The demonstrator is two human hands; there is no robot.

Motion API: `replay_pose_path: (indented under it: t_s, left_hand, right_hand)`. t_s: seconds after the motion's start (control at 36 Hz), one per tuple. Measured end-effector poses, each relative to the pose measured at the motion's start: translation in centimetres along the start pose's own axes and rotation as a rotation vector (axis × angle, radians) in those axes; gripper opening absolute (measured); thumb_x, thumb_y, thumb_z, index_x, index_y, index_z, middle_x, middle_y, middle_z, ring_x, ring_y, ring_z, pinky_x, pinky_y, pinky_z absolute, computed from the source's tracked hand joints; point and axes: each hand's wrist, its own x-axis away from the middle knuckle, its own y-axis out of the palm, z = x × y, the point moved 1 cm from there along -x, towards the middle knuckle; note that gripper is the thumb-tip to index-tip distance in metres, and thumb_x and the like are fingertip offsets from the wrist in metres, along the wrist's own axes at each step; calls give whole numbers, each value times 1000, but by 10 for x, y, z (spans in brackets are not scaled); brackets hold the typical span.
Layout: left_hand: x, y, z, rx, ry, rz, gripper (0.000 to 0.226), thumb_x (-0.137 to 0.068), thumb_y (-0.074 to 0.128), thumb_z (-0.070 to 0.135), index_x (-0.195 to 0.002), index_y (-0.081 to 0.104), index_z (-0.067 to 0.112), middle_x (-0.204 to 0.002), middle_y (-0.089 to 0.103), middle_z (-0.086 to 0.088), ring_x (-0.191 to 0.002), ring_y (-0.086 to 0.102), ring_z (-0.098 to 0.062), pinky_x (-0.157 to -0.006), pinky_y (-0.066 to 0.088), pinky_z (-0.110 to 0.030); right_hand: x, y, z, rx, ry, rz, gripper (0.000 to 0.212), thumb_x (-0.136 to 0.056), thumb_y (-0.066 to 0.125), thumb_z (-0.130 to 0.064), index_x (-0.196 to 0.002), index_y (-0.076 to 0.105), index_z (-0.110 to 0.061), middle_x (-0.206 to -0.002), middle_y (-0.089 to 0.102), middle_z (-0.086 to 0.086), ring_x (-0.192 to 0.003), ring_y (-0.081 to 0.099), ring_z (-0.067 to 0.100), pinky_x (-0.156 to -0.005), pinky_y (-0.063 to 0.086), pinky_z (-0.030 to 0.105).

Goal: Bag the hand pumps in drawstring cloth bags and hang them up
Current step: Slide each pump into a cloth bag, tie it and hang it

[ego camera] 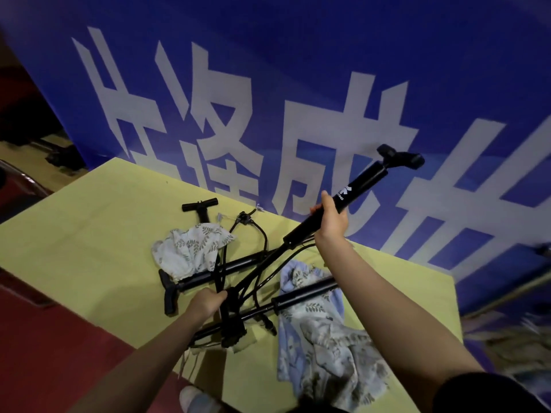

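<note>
My right hand (331,222) grips the barrel of a black hand pump (357,189), held tilted above the table with its T-handle up and to the right. My left hand (208,301) is closed on the black foot and hoses of the pumps (229,311) lying in a tangle. Another pump (304,292) lies across a blue leaf-print cloth bag (325,347). A white leaf-print bag (190,248) covers part of further pumps; one T-handle (199,205) sticks out behind it.
The yellow table (89,248) stands against a blue banner with large white characters (268,99). Red floor (44,353) lies to the left, and a shoe toe (193,399) shows below the table's near edge. Cloth lies at the far right (518,350).
</note>
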Motion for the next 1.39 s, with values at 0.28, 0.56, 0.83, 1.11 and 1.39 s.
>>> replay_pose_path:
  t_s: [0.28,0.56,0.83,1.11,1.39]
  left_hand:
    - [6,2,11,86,90,198,24,-100,42,15,-94,63,5,-81,58,-10,-75,52,-25,-62,31,-32]
    - [-8,-17,47,910,156,152,41,-103,40,22,-137,46,2,-122,61,-19,-102,63,-26,-96,49,-38]
    - [-15,-15,24,782,148,281,45,-98,54,29,-132,50,0,-100,62,-16,-75,61,-21,-72,54,-32]
    - [9,-18,27,147,458,519,31,-99,51,23,-121,59,3,-105,63,-7,-98,60,-27,-80,46,-35]
    - [6,-37,40,155,156,615,59,-90,61,49,-51,36,12,-50,38,-6,-51,37,-23,-53,24,-30]
  right_hand:
    - [-13,-51,-23,-328,190,205,13,-89,64,-16,-90,52,-11,-64,55,3,-54,56,15,-56,51,28]
    - [-14,-92,10,-515,477,55,24,-95,54,-27,-76,46,-14,-73,54,4,-69,56,18,-84,51,33]
    - [17,-144,45,-259,723,7,26,-92,59,-30,-89,55,-4,-98,61,20,-99,60,34,-70,59,40]
    - [23,-163,64,-325,729,65,31,-93,56,-33,-95,54,-2,-96,63,18,-91,64,32,-65,56,45]
    - [18,-152,59,-356,752,103,30,-95,54,-29,-101,52,0,-104,61,20,-112,58,33,-97,49,38]
